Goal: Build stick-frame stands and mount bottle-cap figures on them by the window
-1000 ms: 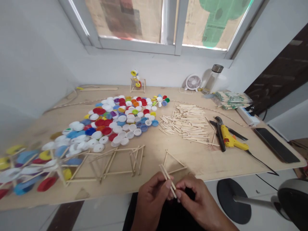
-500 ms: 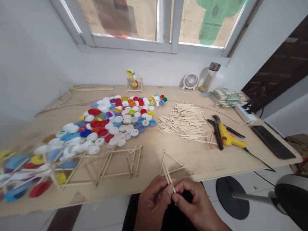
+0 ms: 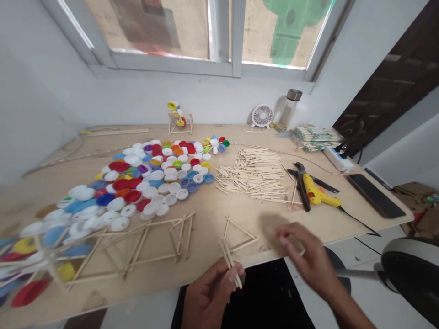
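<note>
Two slim pale wooden sticks are pinched in the left hand, on the near side of a flat triangle of pale wooden sticks. Right of the triangle, the right hand hangs half-curled; whether it grips anything, I cannot tell.

A pale wooden tabletop carries a spread of multicoloured plastic bottle caps, a pile of pale wooden sticks, a triangle of such sticks and open stick frames near its front edge. At right lie a yellow plastic glue gun, a black phone and a white power strip; a white fan and a clear metal-lidded bottle stand towards the back. The blurred left end seems to bear cap-and-stick assemblies.
</note>
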`<state>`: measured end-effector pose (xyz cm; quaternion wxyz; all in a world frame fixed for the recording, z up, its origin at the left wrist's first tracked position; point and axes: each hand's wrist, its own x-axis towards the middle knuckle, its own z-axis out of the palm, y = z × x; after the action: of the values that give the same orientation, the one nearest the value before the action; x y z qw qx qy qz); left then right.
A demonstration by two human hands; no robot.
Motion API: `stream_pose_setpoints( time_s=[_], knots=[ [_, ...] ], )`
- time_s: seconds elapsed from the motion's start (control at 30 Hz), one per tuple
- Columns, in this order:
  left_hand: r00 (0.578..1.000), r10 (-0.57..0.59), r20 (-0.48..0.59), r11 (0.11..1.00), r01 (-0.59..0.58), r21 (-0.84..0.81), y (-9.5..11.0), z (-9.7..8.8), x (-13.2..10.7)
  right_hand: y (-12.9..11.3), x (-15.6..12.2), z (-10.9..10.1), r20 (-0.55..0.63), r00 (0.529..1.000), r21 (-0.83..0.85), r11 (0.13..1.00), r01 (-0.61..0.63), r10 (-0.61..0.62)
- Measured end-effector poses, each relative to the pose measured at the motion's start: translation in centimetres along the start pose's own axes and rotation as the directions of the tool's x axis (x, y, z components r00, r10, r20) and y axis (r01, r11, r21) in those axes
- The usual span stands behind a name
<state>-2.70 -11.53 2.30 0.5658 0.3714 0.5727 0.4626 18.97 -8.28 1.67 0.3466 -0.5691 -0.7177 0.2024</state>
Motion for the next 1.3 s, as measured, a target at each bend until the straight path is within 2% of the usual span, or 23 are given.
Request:
stream_pose_setpoints(
  time_s=[0.07, 0.17, 0.23, 0.33, 0.43, 0.57, 0.63, 0.7, 0.77, 0.8, 0.83, 0.9, 0.97, 1.07, 1.17, 1.3],
  knots=[
    [0.999, -0.033, 0.012, 0.999, 0.033, -0.023, -0.1, 0.2, -0.2, 3.4, 1.2, -2.6, -0.177, 0.983, -0.244, 0.97, 0.0, -0.045],
    [0.993, -0.074, 0.093, 0.995, 0.08, -0.061, -0.3, 0.7, -0.3, 8.4, 3.0, -6.0, -0.278, 0.949, -0.572, 0.819, -0.042, -0.146],
    [0.987, -0.097, 0.13, 0.99, 0.109, -0.09, -0.5, 0.8, -0.3, 11.0, 3.8, -7.4, -0.207, 0.968, -0.692, 0.72, -0.045, -0.138],
    [0.981, -0.129, 0.148, 0.982, 0.148, -0.121, -0.6, 0.8, -0.2, 13.3, 4.8, -8.1, -0.084, 0.991, -0.756, 0.654, 0.004, -0.103],
    [0.978, -0.144, 0.149, 0.976, 0.166, -0.143, -0.7, 0.6, -0.1, 14.2, 5.5, -7.9, -0.049, 0.995, -0.774, 0.633, 0.016, -0.085],
    [0.976, -0.157, 0.148, 0.968, 0.181, -0.172, -0.8, 0.4, -0.1, 14.1, 6.1, -8.0, -0.012, 0.996, -0.75, 0.66, 0.053, -0.094],
    [0.974, -0.166, 0.152, 0.965, 0.193, -0.18, -0.9, 0.3, -0.1, 13.8, 6.1, -8.1, -0.052, 0.997, -0.746, 0.666, -0.003, -0.054],
    [0.972, -0.176, 0.154, 0.961, 0.204, -0.186, -1.0, 0.2, 0.0, 13.0, 5.6, -7.9, -0.161, 0.987, -0.712, 0.691, -0.122, 0.009],
    [0.97, -0.188, 0.155, 0.958, 0.216, -0.188, -1.1, 0.1, 0.0, 11.6, 4.7, -7.3, -0.253, 0.966, -0.593, 0.78, -0.199, 0.055],
    [0.969, -0.193, 0.156, 0.957, 0.221, -0.187, -1.2, 0.1, 0.0, 10.6, 4.2, -6.8, -0.255, 0.965, -0.493, 0.851, -0.184, 0.061],
    [0.968, -0.196, 0.158, 0.957, 0.224, -0.185, -1.2, 0.1, 0.1, 9.4, 3.6, -6.3, -0.231, 0.972, -0.358, 0.924, -0.133, 0.05],
    [0.968, -0.193, 0.158, 0.96, 0.22, -0.173, -1.1, 0.0, 0.1, 6.5, 2.4, -5.0, -0.149, 0.988, -0.151, 0.986, -0.07, 0.047],
    [0.971, -0.181, 0.155, 0.967, 0.204, -0.153, -1.0, -0.1, 0.1, 3.4, 1.4, -3.7, -0.059, 0.998, 0.011, 1.0, 0.022, -0.022],
    [0.973, -0.17, 0.154, 0.976, 0.189, -0.112, -1.0, -0.3, 0.1, -0.7, 0.5, -2.1, 0.202, 0.979, 0.196, 0.98, -0.021, -0.02],
    [0.973, -0.172, 0.155, 0.98, 0.185, -0.072, -1.2, -0.5, 0.1, -3.1, 0.0, -0.9, 0.35, 0.935, 0.286, 0.957, -0.048, -0.058],
    [0.974, -0.167, 0.154, 0.982, 0.178, -0.06, -1.5, -0.7, 0.0, -4.0, -0.5, 0.2, 0.381, 0.92, 0.321, 0.946, -0.041, -0.089]
  ],
)
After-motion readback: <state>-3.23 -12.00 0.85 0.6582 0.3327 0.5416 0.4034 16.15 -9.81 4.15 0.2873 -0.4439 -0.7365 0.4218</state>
